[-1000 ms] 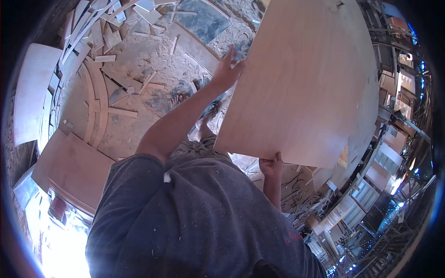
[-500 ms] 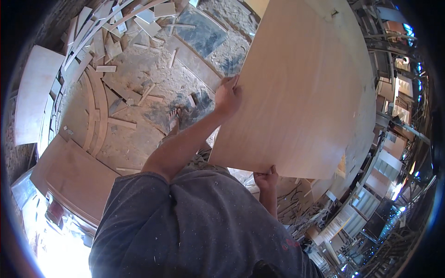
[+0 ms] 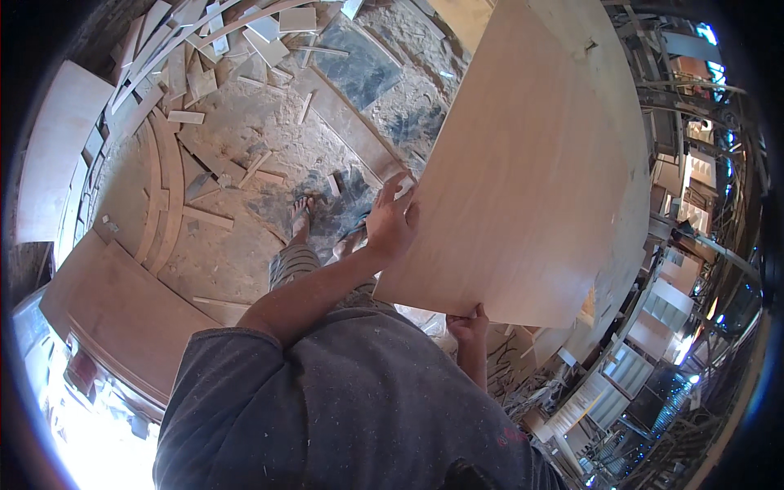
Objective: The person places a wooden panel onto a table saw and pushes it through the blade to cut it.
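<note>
A large light-brown plywood sheet lies tilted in front of me to the right. My right hand grips its near edge, thumb on the upper face and the fingers partly hidden below. My left hand is at the sheet's left edge with its fingers bent. Between its thumb and fingertips shows a small whitish piece, too small to name. The sheet's far end reaches over another pale board.
Scrap wood is heaped at the far left on the dusty floor. Curved wooden strips and a brown panel lie to my left. My sandalled foot stands among offcuts. Cluttered racks line the right.
My left hand has slid down the sheet's left edge toward me, and the whitish piece now shows at its fingers. My right hand keeps its grip on the near edge.
</note>
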A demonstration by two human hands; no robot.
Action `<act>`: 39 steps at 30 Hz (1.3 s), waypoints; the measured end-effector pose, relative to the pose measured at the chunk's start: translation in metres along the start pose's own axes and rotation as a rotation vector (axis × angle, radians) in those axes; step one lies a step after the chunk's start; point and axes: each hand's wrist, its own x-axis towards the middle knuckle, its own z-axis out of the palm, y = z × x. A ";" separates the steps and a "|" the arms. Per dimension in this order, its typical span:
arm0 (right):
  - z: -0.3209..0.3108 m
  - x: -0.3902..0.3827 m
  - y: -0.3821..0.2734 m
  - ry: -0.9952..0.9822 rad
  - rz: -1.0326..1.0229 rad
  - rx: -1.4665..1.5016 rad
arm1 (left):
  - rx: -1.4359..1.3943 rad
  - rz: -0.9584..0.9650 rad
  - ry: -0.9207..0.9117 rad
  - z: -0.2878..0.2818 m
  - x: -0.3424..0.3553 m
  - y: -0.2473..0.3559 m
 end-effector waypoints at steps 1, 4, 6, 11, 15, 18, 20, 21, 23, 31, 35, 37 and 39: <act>0.020 -0.010 0.009 0.088 -0.029 -0.023 | 0.012 0.000 0.005 -0.002 -0.002 -0.003; 0.028 -0.006 0.009 0.106 -0.051 -0.041 | 0.042 0.010 -0.006 -0.004 -0.004 -0.010; 0.006 -0.008 0.002 0.056 -0.027 -0.033 | 0.028 -0.012 -0.035 -0.009 -0.010 -0.003; 0.028 -0.010 0.015 0.196 -0.133 -0.036 | -0.048 -0.016 -0.041 -0.021 -0.005 -0.013; -0.001 0.015 0.009 -0.001 -0.093 0.081 | -0.077 -0.098 -0.024 -0.026 0.047 -0.034; 0.015 0.008 0.022 0.052 -0.160 0.062 | -0.180 -0.115 0.071 -0.029 0.111 -0.044; 0.010 0.005 0.024 -0.037 -0.200 0.074 | -0.104 -0.194 -0.018 -0.027 0.155 -0.027; 0.010 0.003 0.024 -0.047 -0.197 0.090 | -0.096 -0.177 -0.022 -0.016 0.177 -0.027; 0.036 -0.011 0.033 0.077 -0.210 0.070 | -0.183 -0.033 0.050 -0.001 0.224 -0.052; 0.034 -0.004 0.033 0.133 -0.226 0.086 | -0.374 -0.159 -0.195 0.083 0.339 -0.043; 0.017 0.007 0.027 0.185 -0.193 0.146 | -0.388 0.137 -0.179 0.103 0.363 -0.033; 0.015 0.006 0.027 0.248 -0.178 0.162 | -0.389 0.016 -0.261 0.104 0.356 -0.017; 0.004 0.008 0.025 0.171 -0.193 0.168 | -0.222 0.127 -0.240 0.106 0.357 -0.013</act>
